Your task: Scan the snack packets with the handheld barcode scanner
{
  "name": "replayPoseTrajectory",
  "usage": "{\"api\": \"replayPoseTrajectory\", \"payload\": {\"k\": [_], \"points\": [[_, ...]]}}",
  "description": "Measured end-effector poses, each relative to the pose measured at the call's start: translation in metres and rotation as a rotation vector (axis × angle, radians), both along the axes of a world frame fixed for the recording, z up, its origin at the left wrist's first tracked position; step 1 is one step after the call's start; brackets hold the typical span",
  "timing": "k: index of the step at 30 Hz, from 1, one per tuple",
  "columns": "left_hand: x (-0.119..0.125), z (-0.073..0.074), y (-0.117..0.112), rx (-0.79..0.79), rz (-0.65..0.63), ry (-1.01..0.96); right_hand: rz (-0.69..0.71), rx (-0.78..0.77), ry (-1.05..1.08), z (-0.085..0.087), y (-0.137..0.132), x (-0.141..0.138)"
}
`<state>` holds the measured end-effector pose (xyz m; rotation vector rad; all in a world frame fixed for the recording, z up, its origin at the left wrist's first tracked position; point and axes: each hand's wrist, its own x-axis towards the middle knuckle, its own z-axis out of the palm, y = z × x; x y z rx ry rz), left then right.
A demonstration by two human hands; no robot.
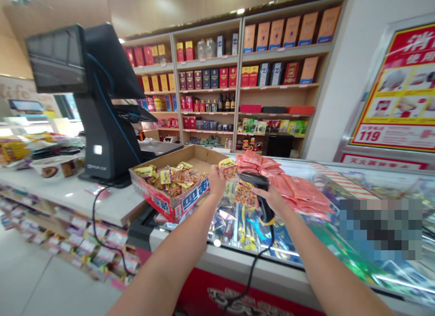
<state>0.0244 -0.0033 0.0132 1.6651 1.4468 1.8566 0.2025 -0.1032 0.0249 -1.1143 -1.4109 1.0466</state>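
My left hand (216,182) grips a small yellow-topped snack packet (228,169) by its edge, above the glass counter. My right hand (270,196) is wrapped round the handle of a black barcode scanner (255,180), whose head points left toward the packets. Just below the scanner's head is a second packet of the same kind (244,192); whether my right fingers touch it I cannot tell. Left of my left hand stands an open cardboard box (180,205) with many such packets (170,177) in it.
Pink-orange packages (299,189) are heaped right of the scanner on the glass display counter (217,250). The scanner's black cable (253,266) hangs over the front edge. A black checkout terminal (105,121) stands left. Shelves (210,66) of boxed goods line the back wall.
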Motion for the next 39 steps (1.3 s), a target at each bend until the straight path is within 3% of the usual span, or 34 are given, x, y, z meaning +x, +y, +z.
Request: {"api": "replayPoseTrajectory", "payload": {"k": [6,12,17,21,25,29,32,34,39], "points": [[-0.02,0.032,-0.014,0.053,0.036,0.063,0.042,0.012,0.084,0.019,0.0,-0.027],[-0.098,0.068,-0.026,-0.004,0.232,0.286,0.165,0.088,0.033,0.043,0.008,-0.071],[-0.169,0.072,-0.031,-0.252,0.38,0.631,0.234,0.13,0.017,0.042,0.008,-0.099],[-0.194,0.068,-0.035,-0.353,0.511,0.757,0.234,0.112,0.015,0.035,0.004,-0.102],[-0.173,0.074,-0.043,-0.257,0.493,0.773,0.175,0.082,0.039,0.028,0.004,-0.087],[-0.115,0.074,-0.053,-0.116,0.286,0.778,0.093,0.071,0.088,0.022,0.006,-0.058],[-0.063,0.06,-0.058,-0.089,0.07,0.85,0.019,0.063,0.104,0.016,0.006,-0.032],[-0.03,0.046,-0.055,-0.157,-0.027,0.915,-0.03,0.084,0.113,0.009,0.006,-0.017],[0.026,0.014,-0.03,-0.4,-0.097,0.948,-0.127,0.127,0.206,-0.012,0.007,0.007]]}}
